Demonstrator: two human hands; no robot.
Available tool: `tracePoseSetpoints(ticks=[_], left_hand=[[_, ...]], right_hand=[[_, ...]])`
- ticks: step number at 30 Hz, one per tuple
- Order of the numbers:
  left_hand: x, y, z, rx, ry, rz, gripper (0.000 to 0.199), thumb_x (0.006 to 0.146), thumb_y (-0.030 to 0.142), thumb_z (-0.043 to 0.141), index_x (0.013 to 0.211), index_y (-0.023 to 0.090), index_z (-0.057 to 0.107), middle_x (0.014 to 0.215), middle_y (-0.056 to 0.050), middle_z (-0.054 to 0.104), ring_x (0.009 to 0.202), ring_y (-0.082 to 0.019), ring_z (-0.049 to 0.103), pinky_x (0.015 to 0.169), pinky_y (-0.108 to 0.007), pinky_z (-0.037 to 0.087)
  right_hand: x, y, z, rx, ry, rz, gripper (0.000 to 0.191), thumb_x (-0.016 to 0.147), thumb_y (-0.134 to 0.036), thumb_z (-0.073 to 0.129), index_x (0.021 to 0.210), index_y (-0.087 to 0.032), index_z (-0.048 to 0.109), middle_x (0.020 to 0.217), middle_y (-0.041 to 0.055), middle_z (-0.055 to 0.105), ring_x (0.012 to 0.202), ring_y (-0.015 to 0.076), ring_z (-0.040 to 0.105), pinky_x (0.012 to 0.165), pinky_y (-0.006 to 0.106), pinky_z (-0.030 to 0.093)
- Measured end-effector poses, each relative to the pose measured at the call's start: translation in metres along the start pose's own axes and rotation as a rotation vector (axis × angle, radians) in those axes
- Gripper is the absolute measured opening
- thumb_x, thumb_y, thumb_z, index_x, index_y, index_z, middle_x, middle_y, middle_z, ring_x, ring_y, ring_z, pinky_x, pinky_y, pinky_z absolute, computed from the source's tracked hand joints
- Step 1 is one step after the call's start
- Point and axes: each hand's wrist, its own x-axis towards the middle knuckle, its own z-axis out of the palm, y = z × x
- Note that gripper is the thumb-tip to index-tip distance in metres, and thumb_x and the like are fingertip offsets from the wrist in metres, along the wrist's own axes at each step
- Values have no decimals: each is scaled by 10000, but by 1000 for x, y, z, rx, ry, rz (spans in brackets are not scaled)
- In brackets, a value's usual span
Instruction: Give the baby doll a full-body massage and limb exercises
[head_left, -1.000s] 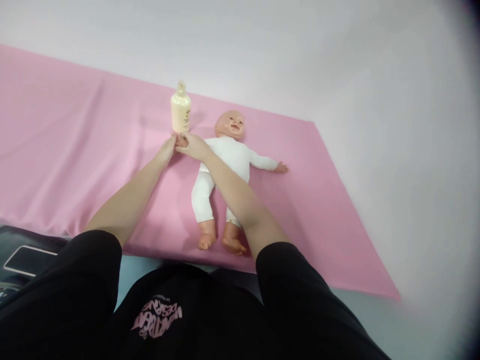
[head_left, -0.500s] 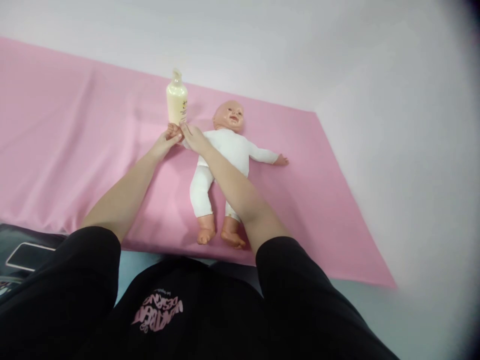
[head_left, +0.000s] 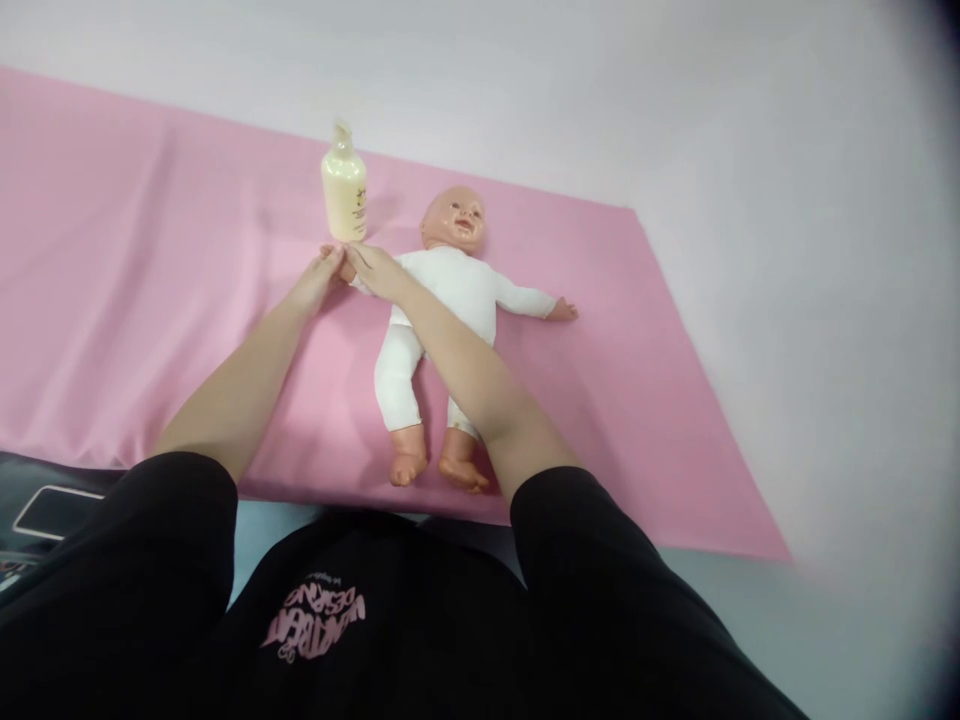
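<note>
Glossy plastic-looking doll head (head_left: 453,218) above matt white cloth body (head_left: 450,290).

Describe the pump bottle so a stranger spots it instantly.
On the pink sheet, look just beyond the left hand and right hand. The pale yellow pump bottle stands upright there, whereas the white-clothed doll beside it lies flat.

Doll's hand (head_left: 349,271), partly hidden between the left hand (head_left: 316,280) and right hand (head_left: 377,272), leaves the grip unclear. The right forearm (head_left: 469,375) blocks some of one leg. Bottle (head_left: 346,200) lettering (beneath the pump) is too small to read; the pink sheet (head_left: 637,420) runs off-frame left.
</note>
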Motion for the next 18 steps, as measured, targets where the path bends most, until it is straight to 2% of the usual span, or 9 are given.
tracePoseSetpoints(ticks=[2,5,8,12,15,18], left_hand=[[0,0,-1,4,5,20,554,805,686,771,977,164,694,977,-116,743,1197,-335,702,1095,-506,539],[-1,1,0,-19,13,14,499,867,635,743,983,154,684,959,-110,746,1225,-311,686,1134,-499,511],[-5,9,4,-21,-9,-28,575,969,693,532,1066,144,672,962,-117,752,1214,-292,680,1132,-491,511],[-11,26,15,17,-43,-70,782,980,750,211,1037,121,674,902,-133,741,1143,-290,700,1089,-455,538],[-13,35,22,15,-87,-64,876,1019,595,-64,1026,101,660,924,-142,734,1043,-243,730,1060,-440,550],[-10,33,20,41,-65,-71,833,1063,412,-138,1008,98,632,888,-103,718,992,-190,738,1068,-421,541]], right_hand=[[0,0,-1,-3,-15,-10,390,1092,-341,295,1147,-143,626,1203,104,676,1152,175,625,1150,325,452],[0,-2,-2,18,-33,10,396,1096,-358,323,1145,-127,641,1165,97,690,1128,168,630,1138,314,462],[-2,-7,-4,87,-41,22,429,1089,-443,378,1175,-125,653,1174,84,691,1116,169,638,1117,320,480],[-5,-14,-7,126,-65,36,445,1008,-467,578,1293,-127,612,1301,81,657,1191,179,621,1120,313,478],[-5,-20,-9,73,-78,59,456,953,-383,680,1278,-77,585,1319,97,646,1196,176,604,1112,289,466],[-4,-26,-10,44,-76,91,371,1027,-357,560,1162,-11,577,1195,85,680,1084,121,609,1058,228,466]])
